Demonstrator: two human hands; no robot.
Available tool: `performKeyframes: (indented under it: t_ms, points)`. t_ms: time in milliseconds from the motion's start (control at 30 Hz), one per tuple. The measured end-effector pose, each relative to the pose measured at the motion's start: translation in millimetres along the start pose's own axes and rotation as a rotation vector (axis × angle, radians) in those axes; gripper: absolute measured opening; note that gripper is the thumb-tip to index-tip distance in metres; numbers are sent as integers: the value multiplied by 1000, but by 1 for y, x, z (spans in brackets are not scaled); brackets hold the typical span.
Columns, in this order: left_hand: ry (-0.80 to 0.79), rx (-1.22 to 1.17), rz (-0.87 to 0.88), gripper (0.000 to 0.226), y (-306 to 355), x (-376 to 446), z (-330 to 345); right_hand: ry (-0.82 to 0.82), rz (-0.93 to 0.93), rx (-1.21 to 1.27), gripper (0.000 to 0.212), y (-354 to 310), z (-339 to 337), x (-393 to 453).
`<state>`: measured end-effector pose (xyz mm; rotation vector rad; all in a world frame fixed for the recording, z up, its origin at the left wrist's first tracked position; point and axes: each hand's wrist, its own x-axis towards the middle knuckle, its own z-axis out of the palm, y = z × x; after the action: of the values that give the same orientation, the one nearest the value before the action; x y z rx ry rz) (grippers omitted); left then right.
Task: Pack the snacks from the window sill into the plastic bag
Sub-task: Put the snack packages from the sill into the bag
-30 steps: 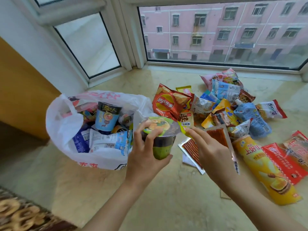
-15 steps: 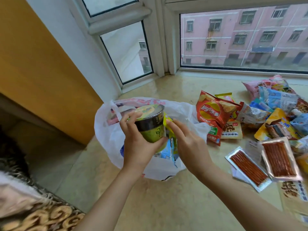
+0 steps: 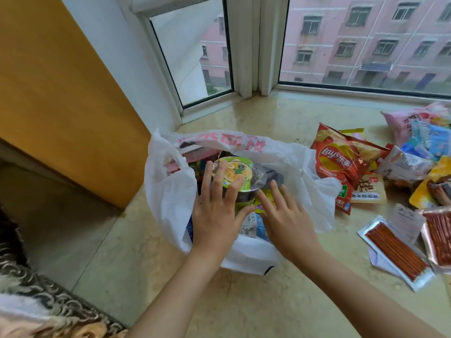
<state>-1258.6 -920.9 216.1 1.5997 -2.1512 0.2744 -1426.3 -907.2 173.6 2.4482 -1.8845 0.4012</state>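
A white plastic bag with red print stands open on the marble window sill. Inside its mouth is a green instant-noodle cup, upright and slightly tilted. My left hand holds the cup, fingers over the lid and thumb against its side. To its right, my right hand is spread over the bag's contents with straight fingers, touching a yellow packet and holding nothing. A red Lay's chip bag lies just right of the plastic bag.
A pile of several snack packets lies at the right by the window. Flat packs of red sticks lie at the near right. An orange panel rises on the left, and patterned fabric lies at the lower left.
My left hand has lowered the green cup from above the bag's rim into the bag. My right hand has moved in over the contents beside it. The view shifted left.
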Motion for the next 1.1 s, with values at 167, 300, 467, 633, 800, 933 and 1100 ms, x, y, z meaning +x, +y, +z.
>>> performKeyframes:
  t_ms: [167, 300, 467, 633, 800, 933, 1100]
  points:
    - [28, 16, 14, 61, 5, 4, -2, 72, 4, 16, 62, 1, -15, 0]
    - [26, 36, 87, 57, 31, 17, -6, 128, 28, 4, 53, 18, -28, -9]
    - [-12, 26, 112, 59, 72, 27, -6, 185, 49, 5, 49, 46, -52, -26]
    - [-40, -11, 131, 61, 112, 43, -4, 164, 84, -32, 49, 92, -75, -48]
    - [-71, -89, 167, 58, 166, 60, 9, 208, 130, -49, 49, 146, -86, -67]
    - [-212, -197, 163, 68, 210, 72, 37, 203, 164, -62, 50, 186, -86, -80]
    - [-505, -191, 1, 94, 244, 95, 82, 147, 215, -90, 51, 220, -74, -86]
